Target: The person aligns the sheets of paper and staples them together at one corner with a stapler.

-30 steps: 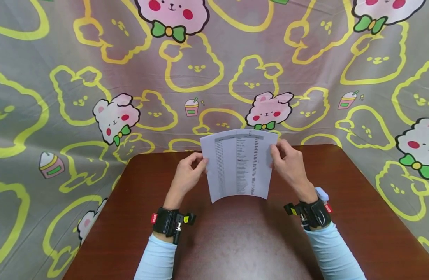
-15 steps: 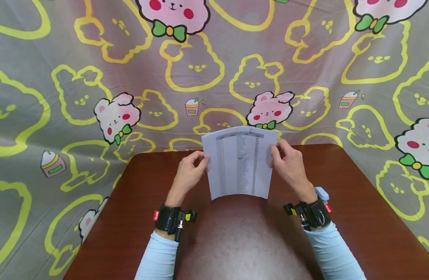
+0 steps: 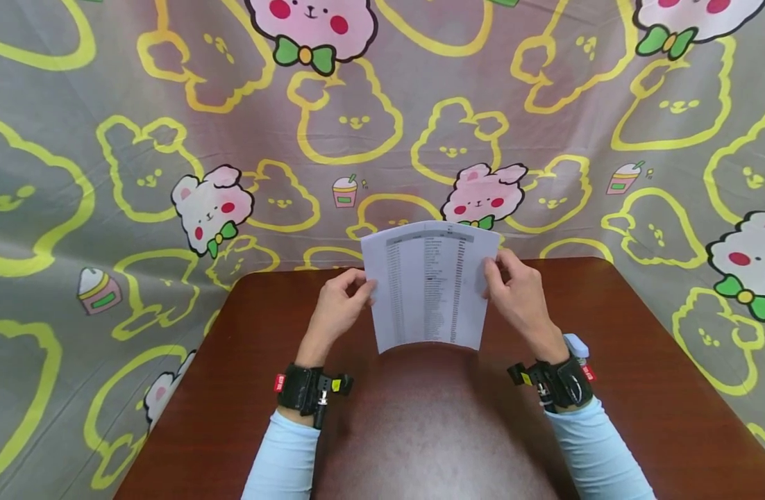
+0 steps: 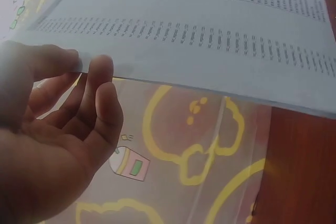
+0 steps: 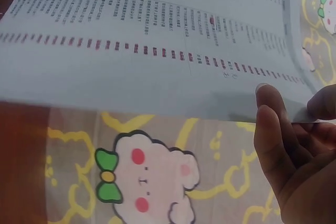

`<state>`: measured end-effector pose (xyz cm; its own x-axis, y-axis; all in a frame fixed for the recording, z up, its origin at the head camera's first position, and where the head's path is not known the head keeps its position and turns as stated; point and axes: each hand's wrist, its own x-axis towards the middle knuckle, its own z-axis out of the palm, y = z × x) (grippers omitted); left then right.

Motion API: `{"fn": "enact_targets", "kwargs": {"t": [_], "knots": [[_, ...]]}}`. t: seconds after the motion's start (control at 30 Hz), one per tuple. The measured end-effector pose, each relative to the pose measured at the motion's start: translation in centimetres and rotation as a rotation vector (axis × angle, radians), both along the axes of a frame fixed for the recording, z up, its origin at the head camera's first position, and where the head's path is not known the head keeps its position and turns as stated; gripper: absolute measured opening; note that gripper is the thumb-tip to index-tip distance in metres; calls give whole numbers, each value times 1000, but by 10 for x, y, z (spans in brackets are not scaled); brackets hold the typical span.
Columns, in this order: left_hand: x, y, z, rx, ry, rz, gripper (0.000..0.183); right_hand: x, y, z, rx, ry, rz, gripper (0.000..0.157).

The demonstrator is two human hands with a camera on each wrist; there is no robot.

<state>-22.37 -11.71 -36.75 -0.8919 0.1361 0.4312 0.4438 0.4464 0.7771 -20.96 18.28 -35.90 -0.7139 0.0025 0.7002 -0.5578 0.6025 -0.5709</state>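
A printed sheet of paper is held up above the table, its top bowed and its columns of small text facing me. My left hand pinches its left edge between thumb and fingers. At the opposite edge my right hand grips the paper the same way. In the left wrist view the left hand has its thumb on the printed side of the sheet. The right wrist view shows the right hand at the margin of the paper, near some small handwritten marks.
A dark reddish-brown table lies beneath the hands. Behind it hangs a grey cloth with yellow outlines and pink rabbit faces. Black straps with small cameras sit on both wrists.
The sheet has risen slightly and its top has tipped up a little. Both hands keep their hold in almost the same place.
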Motion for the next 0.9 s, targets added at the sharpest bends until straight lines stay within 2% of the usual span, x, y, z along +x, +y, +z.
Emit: {"fn": "enact_targets", "kwargs": {"t": [0.1, 0.23, 0.37, 0.5, 0.63, 0.8, 0.9], "knots": [[-1, 1, -6, -10, -19, -7, 13, 0, 0, -5, 11, -32, 4, 20], [-2, 1, -11, -19, -39, 21, 13, 1, 0, -10, 13, -53, 0, 20], [-2, -1, -9, -31, -20, 31, 13, -2, 2, -9, 21, -42, -11, 20], [-2, -7, -4, -27, -24, -13, 15, -4, 6, -2, 33, -33, 0, 20], [-1, -17, 3, 5, -72, -95, 19, -2, 15, 11, 24, -89, 91, 20], [1, -25, 11, 85, -162, -203, 21, 0, 27, 26, -8, -255, 245, 23], [0, -26, 13, 112, -226, -222, 23, -7, 30, 28, -44, -367, 295, 27]]}}
